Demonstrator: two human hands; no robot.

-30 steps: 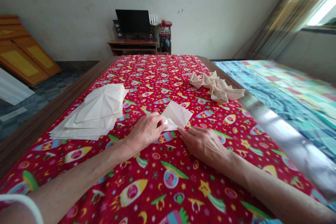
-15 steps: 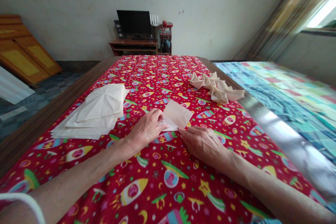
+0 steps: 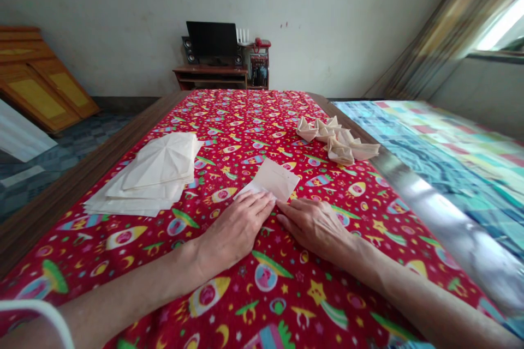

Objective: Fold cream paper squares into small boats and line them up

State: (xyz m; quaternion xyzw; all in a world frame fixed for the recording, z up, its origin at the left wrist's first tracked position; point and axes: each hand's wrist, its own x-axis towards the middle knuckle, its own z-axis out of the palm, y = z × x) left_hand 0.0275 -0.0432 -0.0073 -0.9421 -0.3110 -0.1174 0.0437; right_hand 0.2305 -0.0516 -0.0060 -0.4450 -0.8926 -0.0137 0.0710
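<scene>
My left hand (image 3: 237,226) and right hand (image 3: 313,223): flattened, fingers on folded paper (image 3: 275,179); red patterned cloth (image 3: 229,294); far monitor (image 3: 213,40).

Our left fingers (image 3: 257,200) cover part of the paper (image 3: 275,179); window (image 3: 501,30) cropped at right, view beyond probably blurred.

Just the one head cam here, worn up top and looking forward and down the length of the red rocket-print cloth (image 3: 245,305). Left hand (image 3: 237,223) and right hand (image 3: 317,223) reach in from the bottom corners, pretty close to the lens, around mid-frame. Super wide view tho, goes right out to the black monitor (image 3: 212,39) by the far wall (image 3: 347,27), with the wooden cabinet (image 3: 45,82) at the left edge and the curtain (image 3: 446,27) upper right
</scene>
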